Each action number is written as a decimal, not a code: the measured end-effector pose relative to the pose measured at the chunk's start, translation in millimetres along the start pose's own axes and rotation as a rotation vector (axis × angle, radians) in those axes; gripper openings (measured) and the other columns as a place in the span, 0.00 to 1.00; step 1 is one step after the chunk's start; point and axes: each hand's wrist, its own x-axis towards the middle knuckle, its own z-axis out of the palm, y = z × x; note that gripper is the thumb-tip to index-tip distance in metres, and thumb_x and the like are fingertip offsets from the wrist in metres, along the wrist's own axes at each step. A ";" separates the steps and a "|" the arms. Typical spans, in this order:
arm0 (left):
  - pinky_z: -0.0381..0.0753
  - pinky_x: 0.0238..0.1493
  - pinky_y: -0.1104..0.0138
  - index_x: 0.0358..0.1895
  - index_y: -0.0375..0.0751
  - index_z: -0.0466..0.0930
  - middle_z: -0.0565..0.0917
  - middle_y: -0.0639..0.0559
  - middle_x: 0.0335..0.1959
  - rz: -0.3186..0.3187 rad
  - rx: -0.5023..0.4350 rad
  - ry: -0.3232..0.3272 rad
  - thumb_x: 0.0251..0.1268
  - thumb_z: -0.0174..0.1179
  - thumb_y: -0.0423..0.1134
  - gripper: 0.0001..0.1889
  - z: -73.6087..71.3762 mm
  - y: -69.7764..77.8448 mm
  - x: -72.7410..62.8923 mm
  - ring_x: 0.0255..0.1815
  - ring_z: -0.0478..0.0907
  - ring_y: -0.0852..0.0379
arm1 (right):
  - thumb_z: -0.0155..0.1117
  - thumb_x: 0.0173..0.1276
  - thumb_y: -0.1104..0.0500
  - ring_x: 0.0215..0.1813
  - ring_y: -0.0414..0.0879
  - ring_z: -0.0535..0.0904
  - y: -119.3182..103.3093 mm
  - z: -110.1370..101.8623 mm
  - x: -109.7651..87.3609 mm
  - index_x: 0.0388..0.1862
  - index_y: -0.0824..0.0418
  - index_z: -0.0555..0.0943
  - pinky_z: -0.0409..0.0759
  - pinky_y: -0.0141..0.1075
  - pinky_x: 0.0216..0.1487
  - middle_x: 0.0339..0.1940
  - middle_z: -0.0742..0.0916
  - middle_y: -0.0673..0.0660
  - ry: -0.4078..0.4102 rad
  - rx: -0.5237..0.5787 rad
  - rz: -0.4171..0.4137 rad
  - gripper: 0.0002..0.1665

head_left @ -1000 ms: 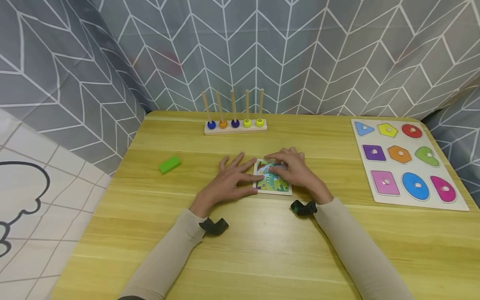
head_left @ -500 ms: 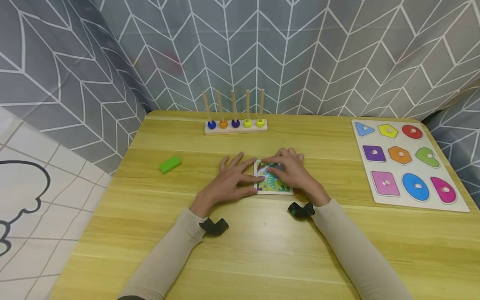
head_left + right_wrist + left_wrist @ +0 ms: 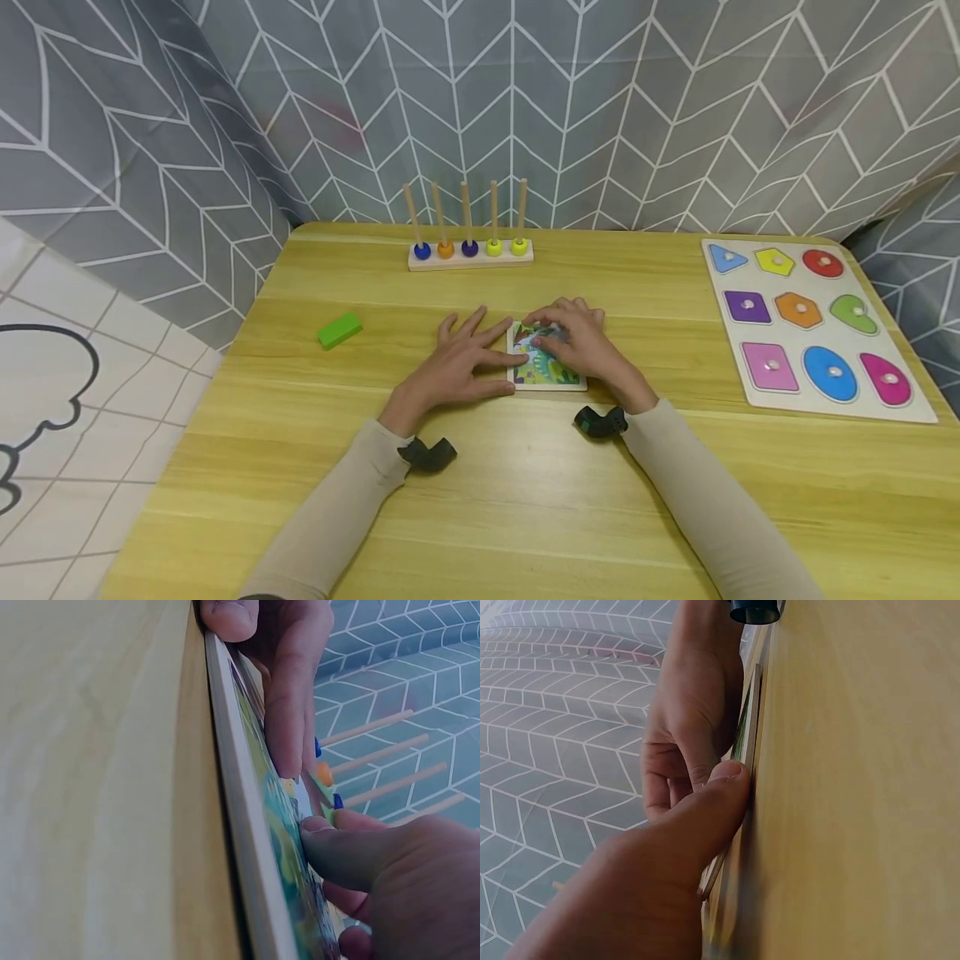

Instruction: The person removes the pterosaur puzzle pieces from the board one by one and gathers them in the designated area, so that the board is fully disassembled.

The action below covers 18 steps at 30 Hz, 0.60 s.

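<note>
A small white-framed picture puzzle with a colourful dinosaur scene lies on the table in the head view. My left hand rests at its left edge, fingers spread and fairly straight, with the index finger lying over the picture. The left thumb sits along the frame's side in the left wrist view. My right hand bends over the puzzle's upper right part. Between its thumb and index finger it pinches a thin puzzle piece with green points, tilted up from the picture. The right palm and fingers hide part of the board.
Behind the hands stands a wooden peg rack with a coloured bead on each peg. A green block lies to the left. At the right is a knobbed shape board. A grey patterned curtain hangs behind the table.
My right hand has shifted slightly left over the puzzle, its thumb and index finger now nearer the upper left part of the picture. The left hand has stayed in place.
</note>
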 end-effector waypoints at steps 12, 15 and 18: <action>0.35 0.77 0.33 0.66 0.71 0.78 0.58 0.54 0.83 -0.002 -0.005 -0.010 0.68 0.59 0.65 0.24 1.4 1.0 -0.2 0.85 0.42 0.35 | 0.71 0.68 0.63 0.41 0.48 0.69 1.7 2.0 1.1 0.40 0.55 0.87 0.51 0.47 0.51 0.38 0.91 0.54 0.063 0.139 -0.008 0.05; 0.35 0.77 0.33 0.66 0.70 0.79 0.59 0.53 0.83 -0.004 -0.008 -0.007 0.68 0.60 0.65 0.24 0.8 1.3 -0.2 0.85 0.42 0.35 | 0.69 0.70 0.63 0.43 0.47 0.71 1.2 0.1 1.8 0.42 0.57 0.87 0.57 0.44 0.56 0.39 0.90 0.56 0.062 0.214 0.042 0.05; 0.34 0.77 0.33 0.65 0.70 0.79 0.59 0.53 0.83 -0.011 -0.022 -0.005 0.67 0.61 0.64 0.24 0.1 1.6 -0.3 0.85 0.42 0.34 | 0.66 0.72 0.62 0.46 0.48 0.76 4.3 -5.5 1.8 0.47 0.61 0.86 0.69 0.39 0.57 0.42 0.87 0.60 0.079 0.311 0.101 0.07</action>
